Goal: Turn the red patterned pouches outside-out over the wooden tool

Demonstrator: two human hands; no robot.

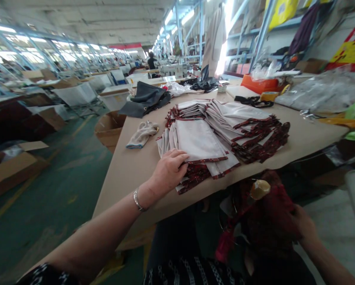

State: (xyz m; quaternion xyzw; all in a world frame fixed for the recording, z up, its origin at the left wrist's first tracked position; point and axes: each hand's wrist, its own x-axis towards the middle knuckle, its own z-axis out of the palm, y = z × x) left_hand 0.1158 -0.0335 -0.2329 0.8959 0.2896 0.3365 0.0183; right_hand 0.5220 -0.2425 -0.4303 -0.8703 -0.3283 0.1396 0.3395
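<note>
My left hand (pixel 171 168), with a silver bracelet at the wrist, is closed on the near left corner of a white fabric piece (pixel 196 138). That piece has dark red patterned trim and lies on top of a small stack. Beside it, a larger fanned pile of similar pieces (pixel 239 118) spreads to the right. Low at the right, below the table edge, my right hand (pixel 304 225) grips a dark red cloth (pixel 275 209); its fingertips are partly hidden in shadow. A yellowish, rounded object (pixel 259 189) shows by that cloth, its kind unclear.
On the brown-topped table (pixel 120 178) lie a knitted glove (pixel 143 134), dark folded material (pixel 147 99), an orange bin (pixel 263 84) and clear plastic bags (pixel 319 93). Cardboard boxes (pixel 109 128) stand on the floor at left. A person (pixel 152 61) is far behind among sewing tables.
</note>
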